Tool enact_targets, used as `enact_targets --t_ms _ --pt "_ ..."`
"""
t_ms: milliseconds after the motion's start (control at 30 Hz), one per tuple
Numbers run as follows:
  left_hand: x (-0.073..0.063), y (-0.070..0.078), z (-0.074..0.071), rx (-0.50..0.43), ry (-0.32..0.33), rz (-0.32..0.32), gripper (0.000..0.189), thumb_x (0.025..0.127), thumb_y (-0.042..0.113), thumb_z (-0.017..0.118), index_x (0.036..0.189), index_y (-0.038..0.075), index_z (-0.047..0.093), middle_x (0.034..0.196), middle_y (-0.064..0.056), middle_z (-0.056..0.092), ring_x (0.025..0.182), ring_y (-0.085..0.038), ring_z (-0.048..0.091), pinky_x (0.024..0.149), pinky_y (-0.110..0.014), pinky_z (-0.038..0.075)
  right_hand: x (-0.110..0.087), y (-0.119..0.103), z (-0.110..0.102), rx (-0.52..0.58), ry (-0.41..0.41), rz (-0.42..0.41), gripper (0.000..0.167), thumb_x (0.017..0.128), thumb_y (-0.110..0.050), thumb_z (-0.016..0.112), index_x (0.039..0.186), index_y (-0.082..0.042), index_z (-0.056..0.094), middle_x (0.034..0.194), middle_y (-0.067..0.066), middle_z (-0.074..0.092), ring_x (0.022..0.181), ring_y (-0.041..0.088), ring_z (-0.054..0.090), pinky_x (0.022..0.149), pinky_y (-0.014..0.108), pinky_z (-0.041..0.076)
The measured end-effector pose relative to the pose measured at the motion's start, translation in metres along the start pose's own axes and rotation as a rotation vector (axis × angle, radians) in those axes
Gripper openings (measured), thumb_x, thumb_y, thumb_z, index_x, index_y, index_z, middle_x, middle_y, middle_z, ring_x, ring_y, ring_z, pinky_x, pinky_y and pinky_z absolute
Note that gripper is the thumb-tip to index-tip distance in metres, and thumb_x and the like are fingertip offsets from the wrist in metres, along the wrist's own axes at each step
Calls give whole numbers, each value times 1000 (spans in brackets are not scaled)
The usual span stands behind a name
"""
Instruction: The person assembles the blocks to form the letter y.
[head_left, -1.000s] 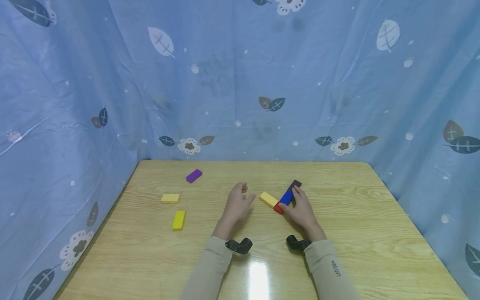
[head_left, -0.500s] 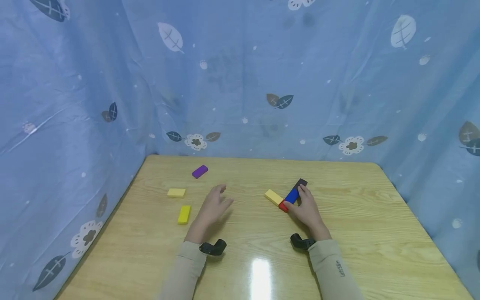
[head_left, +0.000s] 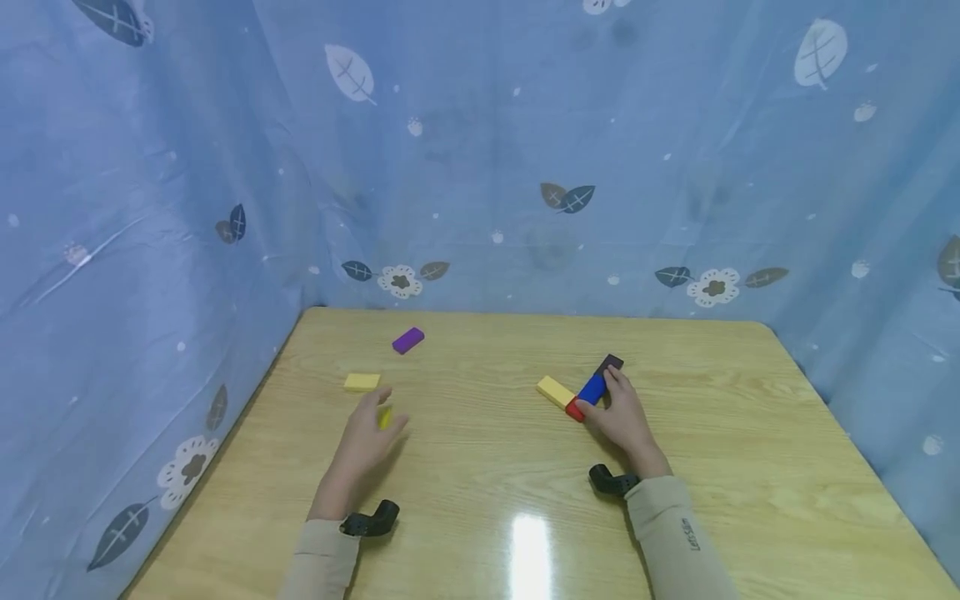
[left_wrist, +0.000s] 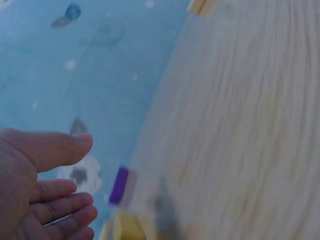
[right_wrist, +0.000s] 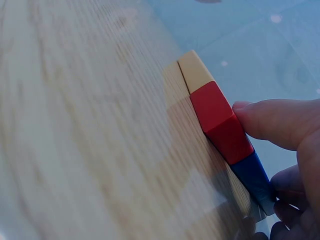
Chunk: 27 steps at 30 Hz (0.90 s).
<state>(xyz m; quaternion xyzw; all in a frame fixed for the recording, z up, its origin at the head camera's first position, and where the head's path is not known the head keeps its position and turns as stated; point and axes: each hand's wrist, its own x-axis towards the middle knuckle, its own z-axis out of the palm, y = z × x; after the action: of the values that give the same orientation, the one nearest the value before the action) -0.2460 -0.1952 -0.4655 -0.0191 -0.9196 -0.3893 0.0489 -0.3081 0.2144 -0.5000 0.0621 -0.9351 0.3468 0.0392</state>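
In the head view my left hand (head_left: 362,442) is over a bright yellow block (head_left: 385,417), which it partly hides; its fingers are spread. The left wrist view shows its thumb apart from the fingers, with nothing between them. My right hand (head_left: 626,421) holds a row of small blocks on the table. Its thumb touches the red block (right_wrist: 220,117), and its fingers curl beside the blue block (right_wrist: 254,175). A black block (head_left: 610,363) continues the row at the far end. From the red end a light yellow block (head_left: 555,392) branches off to the left, touching it.
A pale yellow block (head_left: 362,382) lies just beyond my left hand. Farther back is a purple block (head_left: 408,340). The wooden table (head_left: 480,467) meets a blue patterned curtain (head_left: 480,150) at the back and sides. Light glares off its near part.
My left hand has moved left, away from the row, to over the bright yellow block. The right hand stays at the row. The whole view has shifted slightly.
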Motion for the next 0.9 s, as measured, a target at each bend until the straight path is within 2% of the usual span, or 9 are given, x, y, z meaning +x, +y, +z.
enact_targets --t_ms 200,367,533,733,900 --pt "-2 -21 -7 -33 9 -36 63 93 27 59 143 -1 33 145 -22 38 134 -40 35 110 -55 30 -1 4 -2 6 16 -5 90 88 -44 63 144 13 22 152 30 17 138 50 18 110 60 24" --pt "-1 -35 -9 -92 -27 -13 66 92 22 62 145 -1 29 148 -22 34 137 -39 33 112 -50 28 0 3 -3 -7 13 -10 90 89 -45 62 144 13 21 152 30 16 138 50 18 110 60 24" --pt "-1 -42 -7 -133 -50 4 64 92 18 62 144 -2 31 148 -21 34 138 -38 31 114 -47 27 -1 0 -3 -3 -10 6 89 90 -43 61 145 12 19 153 29 15 139 49 16 111 59 22" --pt "-1 -49 -6 -98 -70 3 67 90 20 63 145 0 30 149 -21 33 139 -38 28 114 -48 24 -2 -2 -2 -4 -16 -1 89 90 -43 61 145 13 19 153 29 14 139 49 15 111 59 22" --pt "-3 -53 -11 -98 -109 -10 68 87 11 60 147 4 28 152 -18 29 142 -37 23 116 -51 17 0 -2 0 -11 -12 -16 89 90 -44 61 145 13 19 153 30 14 139 50 16 111 59 22"
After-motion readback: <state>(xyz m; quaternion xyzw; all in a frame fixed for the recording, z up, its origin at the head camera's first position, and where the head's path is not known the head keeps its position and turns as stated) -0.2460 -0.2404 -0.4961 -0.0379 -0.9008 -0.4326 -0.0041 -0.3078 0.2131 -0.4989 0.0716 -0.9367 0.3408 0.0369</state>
